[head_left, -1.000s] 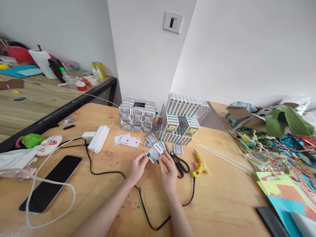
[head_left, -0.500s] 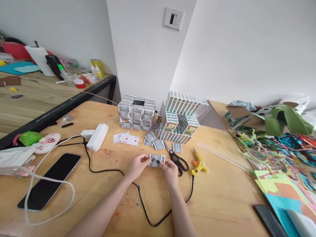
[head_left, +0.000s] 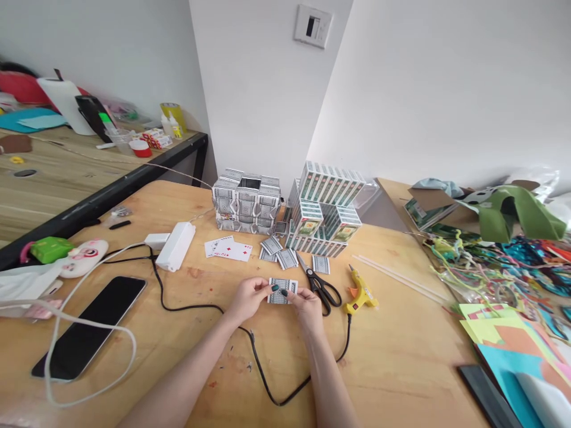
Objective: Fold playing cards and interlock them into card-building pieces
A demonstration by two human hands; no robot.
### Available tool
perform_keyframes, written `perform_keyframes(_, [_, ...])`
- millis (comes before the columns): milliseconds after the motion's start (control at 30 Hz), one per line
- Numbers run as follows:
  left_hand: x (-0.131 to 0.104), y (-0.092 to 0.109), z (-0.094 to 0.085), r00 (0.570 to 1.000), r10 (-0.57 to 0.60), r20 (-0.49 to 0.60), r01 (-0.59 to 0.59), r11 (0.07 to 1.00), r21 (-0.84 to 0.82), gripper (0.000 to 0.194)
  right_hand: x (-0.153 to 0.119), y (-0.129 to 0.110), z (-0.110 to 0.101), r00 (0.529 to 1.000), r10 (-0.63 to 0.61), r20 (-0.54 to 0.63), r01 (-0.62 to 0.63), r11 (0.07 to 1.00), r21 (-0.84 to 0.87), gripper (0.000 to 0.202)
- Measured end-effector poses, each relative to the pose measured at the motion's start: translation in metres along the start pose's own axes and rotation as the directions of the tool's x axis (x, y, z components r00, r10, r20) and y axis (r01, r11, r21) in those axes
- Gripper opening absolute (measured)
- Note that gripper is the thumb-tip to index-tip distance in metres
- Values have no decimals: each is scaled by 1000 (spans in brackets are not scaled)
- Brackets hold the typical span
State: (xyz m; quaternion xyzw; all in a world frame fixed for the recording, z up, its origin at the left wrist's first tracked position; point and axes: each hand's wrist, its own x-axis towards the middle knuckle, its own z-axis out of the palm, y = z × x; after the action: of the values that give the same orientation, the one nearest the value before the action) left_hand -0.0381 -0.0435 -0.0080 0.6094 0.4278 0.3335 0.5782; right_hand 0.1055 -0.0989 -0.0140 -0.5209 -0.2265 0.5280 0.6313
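Note:
Between my two hands is a playing card (head_left: 281, 299) with its patterned back up; whether it is one card or more I cannot tell. My left hand (head_left: 250, 299) pinches its left side, and my right hand (head_left: 307, 306) pinches its right side, thumbs on top. Just beyond lie small card pieces (head_left: 288, 258) and another piece (head_left: 320, 264). Black-handled scissors (head_left: 322, 288) rest beside my right hand, with a yellow glue gun (head_left: 359, 291) to their right. Face-up playing cards (head_left: 234, 250) with red diamonds lie farther left.
A structure built of cards (head_left: 247, 205) stands at the back, beside stacked card boxes (head_left: 330, 184). Clear glue sticks (head_left: 397, 276) lie on the right. A black cord (head_left: 263, 380) loops near my forearms. At left are a phone (head_left: 93, 327) and a white power strip (head_left: 176, 246).
Both hands keep their pinch on the card, which has tilted a little and shows slightly more of its back. The camera view has shifted slightly.

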Motion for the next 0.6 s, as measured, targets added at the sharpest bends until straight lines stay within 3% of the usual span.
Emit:
perform_keyframes(200, [-1, 6, -2, 998, 28, 57, -30, 999, 32, 31, -1, -2, -2, 1000, -20, -19, 18, 997, -78, 29])
perform_keyframes(400, [-3, 10, 2, 997, 63, 39, -63, 998, -4, 26, 1, -5, -3, 999, -38, 11, 38, 999, -16, 28])
perform_keyframes(500, [-4, 8, 1, 990, 113, -78, -111, 993, 38, 24, 3, -8, -4, 992, -45, -121, 51, 997, 49, 30])
perform_keyframes(600, [-6, 5, -2, 929, 290, -228, -215, 928, 304, 19, 2, -11, -2, 991, 36, -131, -21, 993, 116, 37])
